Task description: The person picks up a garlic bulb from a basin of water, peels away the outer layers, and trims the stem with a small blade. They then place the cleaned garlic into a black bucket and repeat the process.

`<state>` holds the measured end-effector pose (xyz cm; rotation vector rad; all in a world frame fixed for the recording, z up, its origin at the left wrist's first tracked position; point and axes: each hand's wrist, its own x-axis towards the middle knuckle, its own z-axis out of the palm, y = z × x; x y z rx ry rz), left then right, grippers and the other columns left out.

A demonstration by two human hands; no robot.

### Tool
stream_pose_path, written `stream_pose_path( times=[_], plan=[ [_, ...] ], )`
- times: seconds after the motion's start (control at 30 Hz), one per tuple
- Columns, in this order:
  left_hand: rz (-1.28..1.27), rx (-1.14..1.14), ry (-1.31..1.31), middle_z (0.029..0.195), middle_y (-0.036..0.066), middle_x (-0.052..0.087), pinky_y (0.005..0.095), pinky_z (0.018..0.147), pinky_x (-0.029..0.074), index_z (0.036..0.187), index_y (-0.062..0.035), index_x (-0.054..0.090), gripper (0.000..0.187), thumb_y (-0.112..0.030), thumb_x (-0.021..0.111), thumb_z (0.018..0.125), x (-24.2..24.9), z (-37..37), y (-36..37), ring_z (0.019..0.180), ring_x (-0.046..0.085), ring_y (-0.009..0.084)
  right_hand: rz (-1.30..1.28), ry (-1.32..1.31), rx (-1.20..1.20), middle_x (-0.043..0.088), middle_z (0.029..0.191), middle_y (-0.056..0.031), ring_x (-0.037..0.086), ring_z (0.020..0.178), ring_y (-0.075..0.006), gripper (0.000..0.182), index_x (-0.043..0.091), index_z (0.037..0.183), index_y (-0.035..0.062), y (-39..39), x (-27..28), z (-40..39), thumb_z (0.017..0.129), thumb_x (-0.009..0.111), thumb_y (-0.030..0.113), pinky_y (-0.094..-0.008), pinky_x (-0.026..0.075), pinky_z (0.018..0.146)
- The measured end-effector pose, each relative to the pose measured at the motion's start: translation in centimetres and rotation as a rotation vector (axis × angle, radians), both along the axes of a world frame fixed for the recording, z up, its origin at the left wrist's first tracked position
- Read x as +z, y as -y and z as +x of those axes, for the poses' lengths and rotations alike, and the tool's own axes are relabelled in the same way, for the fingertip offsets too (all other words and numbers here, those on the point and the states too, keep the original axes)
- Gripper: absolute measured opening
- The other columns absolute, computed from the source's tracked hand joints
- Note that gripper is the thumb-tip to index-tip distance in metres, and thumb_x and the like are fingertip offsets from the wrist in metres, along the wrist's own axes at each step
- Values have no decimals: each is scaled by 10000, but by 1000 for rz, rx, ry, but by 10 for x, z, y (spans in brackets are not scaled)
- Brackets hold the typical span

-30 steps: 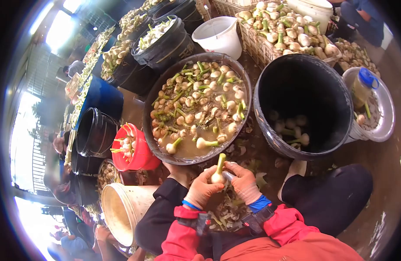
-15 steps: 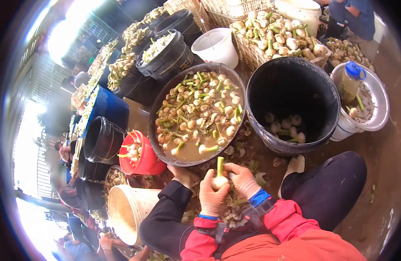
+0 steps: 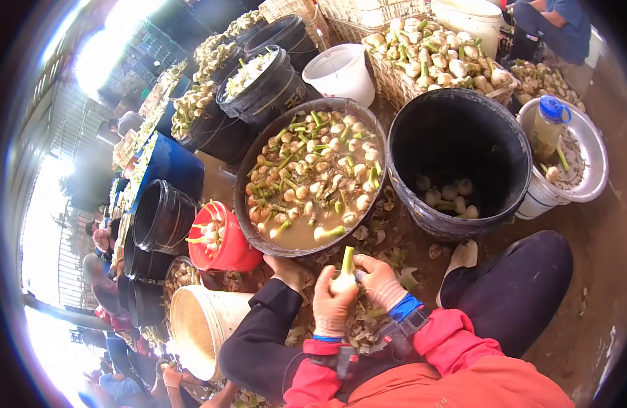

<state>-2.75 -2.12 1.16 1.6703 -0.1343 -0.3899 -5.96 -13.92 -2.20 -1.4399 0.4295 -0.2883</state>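
Note:
My left hand [image 3: 332, 306], in an orange glove, is closed around a pale garlic bulb [image 3: 342, 282] with a thick green stem pointing up. Close against the bulb's right side, my right hand [image 3: 381, 282] is gloved too, its fingers curled. A small greyish piece shows at its thumb, too small to name. Just beyond my hands stands a wide round tub [image 3: 312, 177] of muddy water, full of floating bulbs with cut stems. To its right, a large black bucket [image 3: 456, 163] has several whitish bulbs at the bottom.
A red bucket [image 3: 225, 238] with stemmed bulbs and a cream bucket [image 3: 211, 326] lie left. Behind are a wicker basket [image 3: 436, 58] heaped with bulbs and a white bucket [image 3: 340, 71]. A bottle [image 3: 549, 129] stands in a pale basin [image 3: 585, 180] at right. Peelings litter the floor; other people sit nearby.
The bulb has tilted slightly in my left hand, and my right hand has shifted a little against it. The view has moved slightly.

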Motion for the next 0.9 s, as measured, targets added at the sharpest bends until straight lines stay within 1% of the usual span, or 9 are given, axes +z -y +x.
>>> stream_pose_path(
  times=[0.1,0.23,0.3,0.33,0.43,0.5,0.7,0.77,0.9],
  plan=[
    [-638,131,-690,1083,97,594,315,553,476,1227,-181,491,415,-239,594,829,11,12,-21,773,591,280,355,95,121,618,1038,-43,565,935,-140,328,580,1124,3,4,12,-4,808,512,-48,-257,454,814],
    [-535,215,-732,1099,49,606,309,520,453,1225,-206,488,416,-352,554,841,1,17,-24,764,598,284,407,116,107,611,1036,-39,557,926,-131,308,577,1124,-12,-1,12,-1,821,528,-32,-255,455,805],
    [-504,219,-694,1063,68,608,294,516,437,1270,-189,463,474,-335,577,833,4,12,-19,759,595,252,780,203,111,619,998,-47,558,887,-119,266,583,1109,-13,-5,-3,1,847,565,29,-255,461,783],
    [-401,148,-577,1035,79,604,303,542,449,1296,-161,442,525,-282,613,814,2,10,-18,755,590,240,525,-9,201,631,959,-46,569,856,-114,238,605,1064,-10,-5,-19,-1,847,613,86,-255,467,757],
    [-69,-47,-224,954,84,576,310,649,478,1362,-75,356,750,-124,741,720,-3,4,-14,754,571,198,747,-90,39,638,930,-41,581,821,-116,222,620,1026,-5,-10,-10,1,836,641,107,-255,472,727],
    [645,-242,729,1014,60,522,284,718,474,1335,11,345,804,-124,790,679,10,2,-11,826,548,157,862,-31,-5,637,927,-35,584,801,-110,225,624,1027,-8,-10,-11,2,829,648,98,-252,474,713],
    [-386,14,-448,884,60,607,231,445,424,1278,-76,430,598,-416,627,827,11,9,-11,559,513,133,853,63,7,636,956,-49,594,848,-120,276,607,1082,-12,-6,-3,-3,818,535,-49,-245,483,724],
    [-648,-56,-901,800,69,625,227,365,337,1030,-94,577,563,-611,467,836,13,20,-18,511,511,131,894,111,52,630,990,-61,599,861,-136,349,588,1120,-15,-6,1,-4,800,476,-93,-250,493,715],
    [-544,-60,-913,755,61,613,243,384,373,1006,-97,578,578,-634,454,829,0,38,-22,524,529,142,998,164,104,617,1039,-50,597,870,-125,386,564,1175,-1,-9,9,-3,813,460,-86,-242,494,712]
  ],
)
